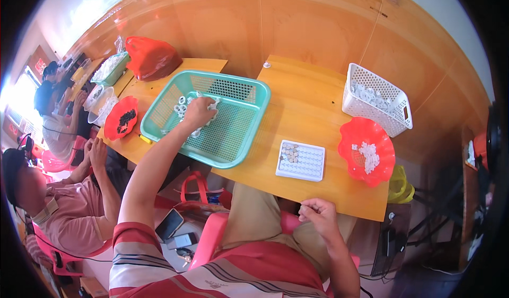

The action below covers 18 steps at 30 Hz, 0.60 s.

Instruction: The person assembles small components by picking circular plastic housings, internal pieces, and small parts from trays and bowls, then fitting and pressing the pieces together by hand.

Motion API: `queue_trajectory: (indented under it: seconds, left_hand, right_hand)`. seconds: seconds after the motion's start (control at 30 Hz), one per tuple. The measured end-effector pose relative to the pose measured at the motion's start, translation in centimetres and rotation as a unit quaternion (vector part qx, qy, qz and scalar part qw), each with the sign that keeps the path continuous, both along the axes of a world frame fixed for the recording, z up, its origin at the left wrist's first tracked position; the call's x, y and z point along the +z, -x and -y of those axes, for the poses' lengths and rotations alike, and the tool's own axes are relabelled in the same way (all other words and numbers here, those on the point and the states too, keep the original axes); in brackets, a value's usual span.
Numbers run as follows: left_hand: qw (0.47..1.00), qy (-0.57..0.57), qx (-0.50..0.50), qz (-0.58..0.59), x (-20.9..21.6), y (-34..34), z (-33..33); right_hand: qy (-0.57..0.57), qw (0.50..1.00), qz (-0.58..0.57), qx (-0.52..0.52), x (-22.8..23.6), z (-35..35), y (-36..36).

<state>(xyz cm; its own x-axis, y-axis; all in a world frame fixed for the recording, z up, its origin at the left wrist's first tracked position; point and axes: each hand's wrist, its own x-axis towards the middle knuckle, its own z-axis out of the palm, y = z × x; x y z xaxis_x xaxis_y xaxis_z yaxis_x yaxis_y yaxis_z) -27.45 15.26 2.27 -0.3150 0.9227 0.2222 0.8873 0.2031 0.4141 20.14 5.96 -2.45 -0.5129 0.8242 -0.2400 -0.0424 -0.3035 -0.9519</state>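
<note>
From the head view, my left hand (pixel 199 112) is stretched out into the teal mesh basket (pixel 241 93), fingers curled down over a scatter of small white rings (pixel 183 102) at its far left corner; whether I grip any I cannot tell. My right hand (pixel 318 213) hangs near my lap, just below the front edge of the wooden worktop (pixel 313 101), fingers pinched narrow on something too small to tell. Ahead of it on the worktop lies a white grid tray (pixel 301 161), a few cells at its left corner filled. Just right of that sits a red scalloped bowl (pixel 366 133) with white pieces, and behind it a white perforated basket (pixel 395 93) holding more.
</note>
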Motion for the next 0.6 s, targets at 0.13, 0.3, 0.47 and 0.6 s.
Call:
queue_trajectory:
  seconds: [0.13, 0.3, 0.47, 0.6]
  left_hand:
    - [0.995, 0.085, -0.025, -0.054, -0.1, 0.3, -0.6]
    - [0.987, 0.097, -0.085, -0.098, -0.7, 0.4, -0.8]
    - [0.993, 0.076, -0.077, -0.039, -0.9, 0.8, -0.7]
    - [0.996, 0.054, -0.067, 0.022, -0.5, 1.7, -0.3]
  right_hand:
    - [0.0, 1.0, 0.015, -0.015, -0.1, 0.3, -0.3]
    - [0.018, 0.999, 0.006, -0.033, -0.7, 0.8, -0.9]
    - [0.029, 0.999, -0.001, -0.029, -0.7, 0.9, -1.2]
    - [0.024, 0.999, -0.008, -0.035, -0.4, 0.7, -1.2]
